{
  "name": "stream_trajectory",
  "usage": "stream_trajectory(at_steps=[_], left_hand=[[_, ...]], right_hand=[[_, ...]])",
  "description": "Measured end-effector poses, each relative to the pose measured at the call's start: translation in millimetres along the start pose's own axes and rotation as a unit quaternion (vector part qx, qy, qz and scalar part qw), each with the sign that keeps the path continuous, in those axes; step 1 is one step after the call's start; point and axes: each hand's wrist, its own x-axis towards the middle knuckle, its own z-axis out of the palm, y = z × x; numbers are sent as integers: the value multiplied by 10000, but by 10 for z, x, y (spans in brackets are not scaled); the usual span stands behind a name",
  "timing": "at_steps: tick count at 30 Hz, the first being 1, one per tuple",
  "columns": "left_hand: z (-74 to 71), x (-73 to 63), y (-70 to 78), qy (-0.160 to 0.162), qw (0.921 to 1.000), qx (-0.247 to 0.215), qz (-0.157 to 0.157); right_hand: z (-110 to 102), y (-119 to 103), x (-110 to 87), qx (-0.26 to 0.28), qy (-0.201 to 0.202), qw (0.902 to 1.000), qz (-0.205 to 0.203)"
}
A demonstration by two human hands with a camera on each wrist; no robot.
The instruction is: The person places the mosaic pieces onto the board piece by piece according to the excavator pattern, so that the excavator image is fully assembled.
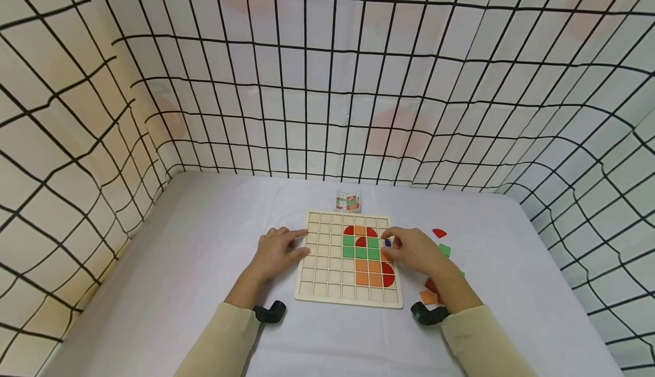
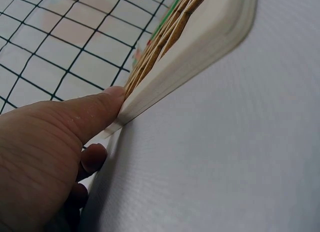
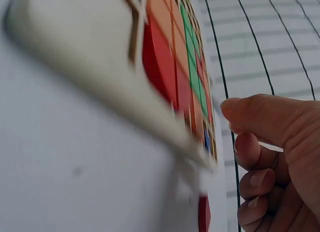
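A pale wooden grid board [image 1: 322, 291] lies on the white table, partly filled with flat coloured pieces. Green squares [image 1: 360, 252], orange squares [image 1: 361, 278] and red rounded pieces [image 1: 387, 274] sit in its cells. My left hand [image 1: 273, 253] touches the board's left edge; in the left wrist view its thumb [image 2: 112, 94] lies along the rim. Over the right edge is my right hand [image 1: 417, 250], thumb and index finger apart around a small blue piece [image 1: 388, 243]. The right wrist view shows that blue piece [image 3: 206, 140] in the board, and nothing visible in the fingers.
Loose pieces lie right of the board: a red quarter-round [image 1: 439, 233], a green square [image 1: 444, 249], and an orange one [image 1: 427, 297] near the right forearm. A small pattern card [image 1: 348, 201] stands behind the board. Black wire mesh [image 1: 307, 87] encloses the back and sides.
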Motion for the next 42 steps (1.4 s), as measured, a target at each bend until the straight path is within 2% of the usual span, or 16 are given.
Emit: stream_trajectory(at_steps=[7,12,21,31,42], left_hand=[[7,3,-3,0,10000,26,-8],[10,0,-7,8,10000,11,-9],[9,-5,-3,5,10000,-61,-13],[-5,-9,-2,17,10000,-65,-19],[-2,-10,6,39,9999,-127,-26]], right_hand=[[-72,401,-53,-112,195,9988,429],[-66,548,-84,-240,158,9985,462],[-87,609,-165,-227,238,9978,584],[-78,622,-213,-171,346,9940,1023],[-59,656,-226,-87,311,9964,787]])
